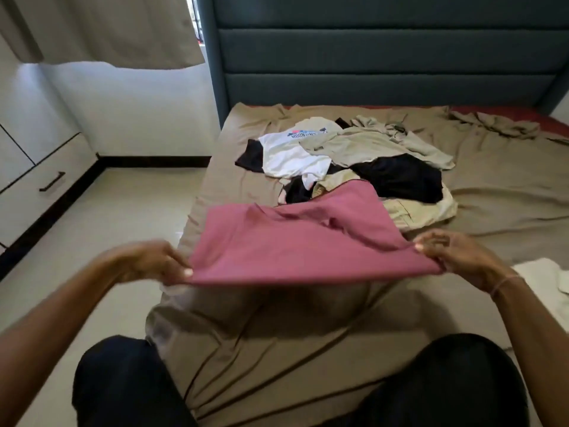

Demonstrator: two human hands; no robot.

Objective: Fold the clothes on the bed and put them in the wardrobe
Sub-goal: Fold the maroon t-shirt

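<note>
A pink garment (292,238) is stretched in the air above the near part of the bed. My left hand (154,260) pinches its near left corner and my right hand (458,257) pinches its near right corner. Its far end droops toward a heap of clothes in the middle of the bed: a white printed T-shirt (292,155), a black garment (400,177) and beige garments (363,143). The bed is covered with a tan sheet (492,186).
A white cloth (542,275) lies on the bed by my right wrist. White drawers with a dark handle (52,181) stand along the left wall. A dark padded headboard (385,57) rises at the far end. Pale floor runs to the left of the bed.
</note>
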